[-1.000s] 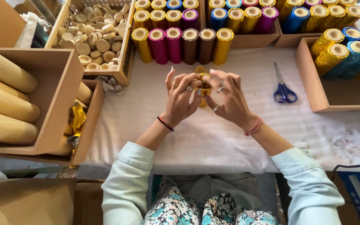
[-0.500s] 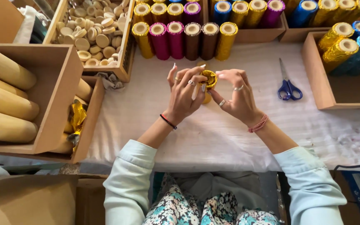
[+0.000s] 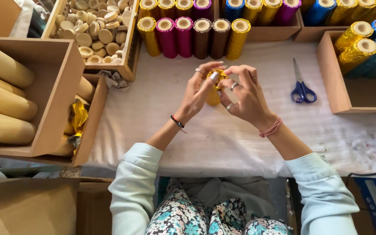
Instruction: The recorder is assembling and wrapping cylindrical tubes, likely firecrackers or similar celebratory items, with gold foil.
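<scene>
Both my hands hold one gold foil-wrapped cylinder [image 3: 214, 93] upright above the white cloth [image 3: 223, 135]. My left hand [image 3: 196, 93] grips its left side, fingers curled over the top end. My right hand [image 3: 244, 93] closes on the right side, its fingertips pressing the foil at the top. Most of the cylinder is hidden behind my fingers.
A row of foil-wrapped cylinders [image 3: 194, 37] in gold, pink and brown lies just beyond my hands. Blue-handled scissors [image 3: 302, 87] rest to the right. A wooden box of round wooden caps [image 3: 94, 32] and a box of bare tubes [image 3: 5, 91] stand left; another box [image 3: 362, 74] right.
The view has shifted slightly. My fingers, spread a second ago, have closed down over the top of the gold cylinder; the hands stayed in the same spot.
</scene>
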